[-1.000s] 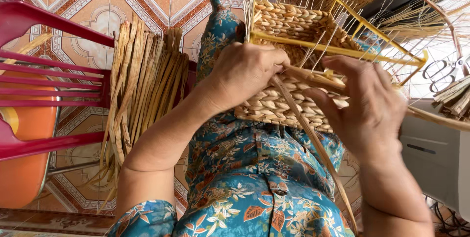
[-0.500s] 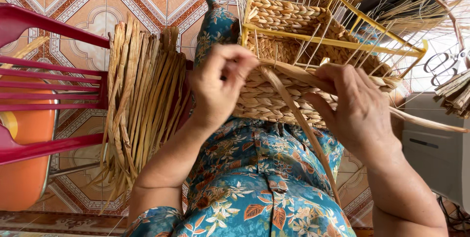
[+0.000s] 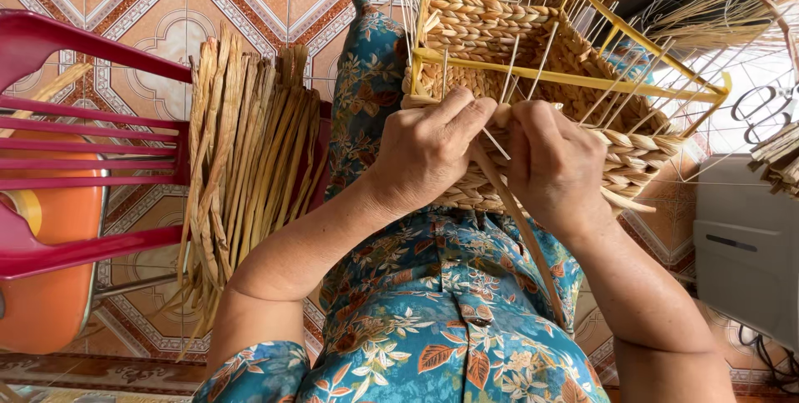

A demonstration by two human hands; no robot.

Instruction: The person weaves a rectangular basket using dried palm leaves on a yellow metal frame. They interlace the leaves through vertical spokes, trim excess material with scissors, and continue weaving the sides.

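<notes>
I see 2 hands pressed side by side against a half-made woven basket (image 3: pixel 533 62) that rests on my lap. The basket is made of tan, plaited straw wound around a yellow wire frame (image 3: pixel 583 78), and thin pale sticks poke up all along its walls. I cannot see anything lying inside the basket; only its woven inner wall shows.

My left hand (image 3: pixel 429 149) is curled against the near wall of the basket, with its fingers bent over the weave near the rim. My right hand (image 3: pixel 553 166) is curled too, just beside the left one and touching the same wall. A long flat straw strip (image 3: pixel 524 236) comes out from between both hands and hangs down over my flowered dress (image 3: pixel 441 303). Both hands look closed on this strip.

A bundle of dry straw (image 3: pixel 245 161) leans on a red plastic chair (image 3: pixel 91 161) at my left, on the tiled floor (image 3: pixel 166 3).
</notes>
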